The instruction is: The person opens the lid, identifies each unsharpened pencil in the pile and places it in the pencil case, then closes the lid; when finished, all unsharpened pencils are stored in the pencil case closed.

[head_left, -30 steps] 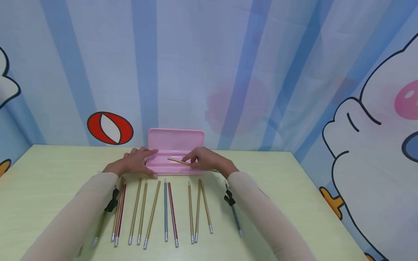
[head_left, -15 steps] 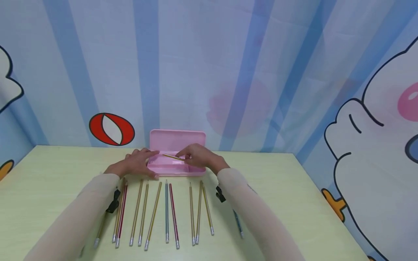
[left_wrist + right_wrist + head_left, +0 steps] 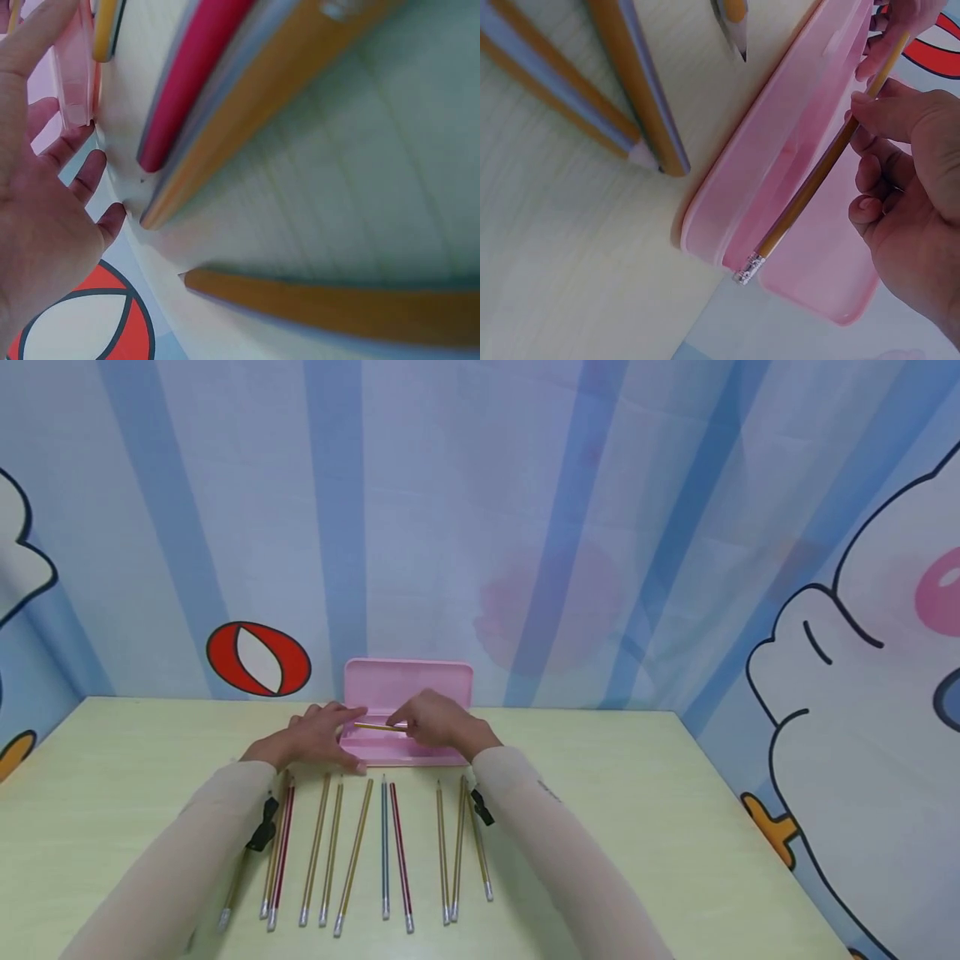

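A pink pencil case (image 3: 408,682) stands with its lid raised at the back of the table. My left hand (image 3: 318,737) rests at its left end, fingers spread, the thumb by the front edge. Over the case, my right hand (image 3: 435,722) pinches a yellow pencil (image 3: 380,727) between thumb and fingers. In the right wrist view that pencil (image 3: 810,187) slants along the case's length, its metal-banded eraser end (image 3: 750,268) at the case's right end. The pencil's other end points toward my left hand.
Several pencils lie in a loose row in front of the case, mostly yellow, with a blue pencil (image 3: 385,852) and a red pencil (image 3: 402,860) near the middle. Sleeves cover parts of the row. A cartoon-printed curtain (image 3: 420,527) hangs behind the table.
My right hand has moved left over the case with the yellow pencil, which now lies nearly level across it. My right sleeve now hides the blue pencil on the right. The left hand stays put.
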`<state>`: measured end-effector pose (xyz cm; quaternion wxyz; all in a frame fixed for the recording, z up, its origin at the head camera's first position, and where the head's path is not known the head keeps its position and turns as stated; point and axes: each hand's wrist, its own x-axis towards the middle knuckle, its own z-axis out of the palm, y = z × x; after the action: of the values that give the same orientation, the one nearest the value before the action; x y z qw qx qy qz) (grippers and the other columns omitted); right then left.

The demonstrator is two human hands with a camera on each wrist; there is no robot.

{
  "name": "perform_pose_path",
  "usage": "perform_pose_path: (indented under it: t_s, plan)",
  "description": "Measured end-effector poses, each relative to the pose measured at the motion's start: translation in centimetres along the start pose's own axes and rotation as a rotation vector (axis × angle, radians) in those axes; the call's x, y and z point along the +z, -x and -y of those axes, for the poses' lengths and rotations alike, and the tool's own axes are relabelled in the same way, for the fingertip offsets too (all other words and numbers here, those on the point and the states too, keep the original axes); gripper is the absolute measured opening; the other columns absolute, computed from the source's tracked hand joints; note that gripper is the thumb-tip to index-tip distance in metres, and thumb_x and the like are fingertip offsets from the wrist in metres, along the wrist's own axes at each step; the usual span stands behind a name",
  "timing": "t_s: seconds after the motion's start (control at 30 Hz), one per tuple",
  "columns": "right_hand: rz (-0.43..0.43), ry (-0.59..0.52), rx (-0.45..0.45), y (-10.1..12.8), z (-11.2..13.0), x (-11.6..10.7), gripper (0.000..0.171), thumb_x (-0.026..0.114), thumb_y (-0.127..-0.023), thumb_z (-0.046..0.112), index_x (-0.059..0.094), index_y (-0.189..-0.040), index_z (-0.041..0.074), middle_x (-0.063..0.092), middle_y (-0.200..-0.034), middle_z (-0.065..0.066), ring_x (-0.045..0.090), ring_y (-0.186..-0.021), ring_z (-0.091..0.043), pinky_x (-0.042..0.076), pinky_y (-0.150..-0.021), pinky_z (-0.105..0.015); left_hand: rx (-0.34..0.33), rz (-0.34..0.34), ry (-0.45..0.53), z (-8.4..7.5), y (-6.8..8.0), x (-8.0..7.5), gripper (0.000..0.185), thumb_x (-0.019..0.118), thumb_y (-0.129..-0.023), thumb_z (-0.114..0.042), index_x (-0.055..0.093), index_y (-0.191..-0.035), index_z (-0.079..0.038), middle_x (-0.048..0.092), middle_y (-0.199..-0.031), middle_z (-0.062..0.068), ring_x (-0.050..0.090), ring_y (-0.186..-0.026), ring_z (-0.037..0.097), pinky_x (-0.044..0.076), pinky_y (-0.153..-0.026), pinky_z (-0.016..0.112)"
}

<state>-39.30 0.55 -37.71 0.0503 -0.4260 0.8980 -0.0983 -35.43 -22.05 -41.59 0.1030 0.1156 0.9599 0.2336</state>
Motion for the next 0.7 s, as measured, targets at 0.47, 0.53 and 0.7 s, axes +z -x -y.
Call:
perform_pose_path:
  t_s: [0.47,0.53,0.7]
  plan:
    - [0.005,0.005,0.060,-1.2,0.2,1.2,0.038,0.064,-0.094,0.001,0.071,-0.125,0.022,0.074,-0.119,0.002,0.069,-0.092,-0.010,0.053,-0.076,-0.014,-0.005,-0.005,0.004,-0.2,0.3,0.1,0.106,0.084,-0.072,-0.050,0.031,-0.157,-0.018,0.033,-0.156,0.022,0.030,-0.136,0.046,0.032,-0.107,0.068]
    - [0.007,0.010,0.062,-1.3,0.2,1.3,0.039,0.064,-0.093,0.000,0.071,-0.125,0.021,0.074,-0.119,0.002,0.070,-0.093,-0.011,0.053,-0.077,-0.015,0.000,-0.010,0.001,-0.1,0.3,0.1,0.105,0.084,-0.072,-0.050,0.031,-0.157,-0.017,0.033,-0.156,0.022,0.031,-0.136,0.045,0.032,-0.107,0.068]
    - [0.010,0.015,0.064,-1.6,0.1,1.5,0.038,0.063,-0.095,0.002,0.070,-0.126,0.022,0.074,-0.118,0.002,0.070,-0.096,-0.012,0.053,-0.078,-0.015,0.003,-0.018,0.006,0.0,0.3,0.1,0.105,0.085,-0.072,-0.049,0.032,-0.157,-0.017,0.034,-0.156,0.023,0.031,-0.135,0.046,0.031,-0.107,0.068]
